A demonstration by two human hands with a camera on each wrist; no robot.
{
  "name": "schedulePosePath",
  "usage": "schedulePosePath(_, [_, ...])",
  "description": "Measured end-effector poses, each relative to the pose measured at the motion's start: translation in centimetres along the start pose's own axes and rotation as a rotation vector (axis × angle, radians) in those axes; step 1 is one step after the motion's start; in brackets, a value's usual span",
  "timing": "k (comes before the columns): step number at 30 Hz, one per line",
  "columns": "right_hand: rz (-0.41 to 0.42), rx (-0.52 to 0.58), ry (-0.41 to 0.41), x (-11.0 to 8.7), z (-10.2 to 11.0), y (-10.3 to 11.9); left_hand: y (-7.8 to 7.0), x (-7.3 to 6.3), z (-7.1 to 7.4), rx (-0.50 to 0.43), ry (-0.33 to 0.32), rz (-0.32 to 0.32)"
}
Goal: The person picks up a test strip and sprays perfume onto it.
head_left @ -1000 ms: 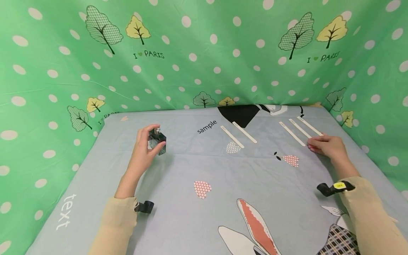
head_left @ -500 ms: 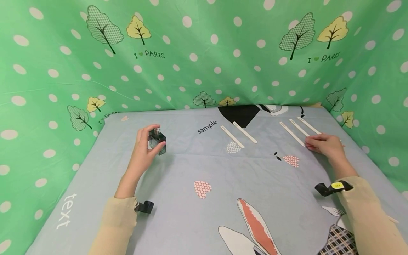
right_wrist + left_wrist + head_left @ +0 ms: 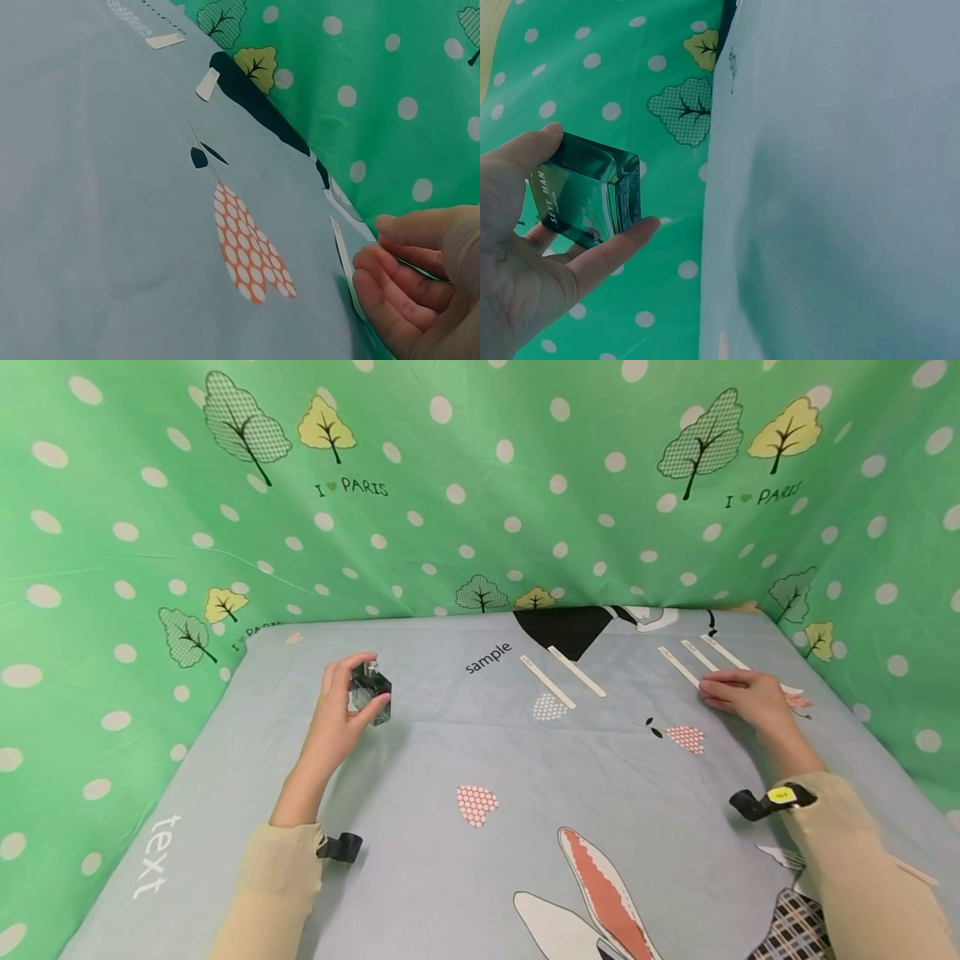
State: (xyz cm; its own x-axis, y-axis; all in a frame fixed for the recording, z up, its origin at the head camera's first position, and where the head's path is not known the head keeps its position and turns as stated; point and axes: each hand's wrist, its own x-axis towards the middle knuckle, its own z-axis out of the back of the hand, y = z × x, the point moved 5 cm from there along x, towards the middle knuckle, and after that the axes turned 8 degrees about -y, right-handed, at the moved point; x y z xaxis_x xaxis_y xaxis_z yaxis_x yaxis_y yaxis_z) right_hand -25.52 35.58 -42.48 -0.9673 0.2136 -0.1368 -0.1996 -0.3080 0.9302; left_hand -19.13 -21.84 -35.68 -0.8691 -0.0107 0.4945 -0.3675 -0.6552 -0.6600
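Note:
My left hand (image 3: pixel 333 714) grips a dark glass perfume bottle (image 3: pixel 370 697) above the left side of the cloth. One finger lies over its top, by the small silver sprayer, and the thumb is at its base. In the left wrist view the bottle (image 3: pixel 585 187) is tinted green and lettered "SEXY MAN". My right hand (image 3: pixel 753 697) is over three white paper strips at the right, fingers loosely curled, nothing seen between them. It covers the lower end of the left strip (image 3: pixel 677 666) and part of the middle strip (image 3: pixel 697 653). The right strip (image 3: pixel 726 652) runs behind it.
Two more white strips, one (image 3: pixel 547 682) and another (image 3: pixel 577 672), lie side by side right of centre. A grey-blue printed cloth (image 3: pixel 420 860) covers the surface. Green dotted curtains (image 3: pixel 495 485) enclose its back and sides.
My right hand has slid left, from the lower end of the middle strip to over the left strip. The strips lie where they were. My left hand and the perfume bottle stay still.

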Motion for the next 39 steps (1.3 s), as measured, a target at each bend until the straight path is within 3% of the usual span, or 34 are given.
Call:
schedulePosePath(11, [0.056, 0.137, 0.079, 0.3, -2.1, 0.6, -0.2, 0.0, -0.1, 0.014, -0.006, -0.007])
schedulePosePath(25, [0.125, 0.081, 0.088, 0.8, -5.7, 1.8, 0.1, -0.2, -0.2, 0.015, -0.001, -0.004])
schedulePosePath(39, [0.135, 0.013, 0.116, 1.1, -9.0, 2.8, 0.1, -0.2, -0.1, 0.031, 0.005, 0.009])
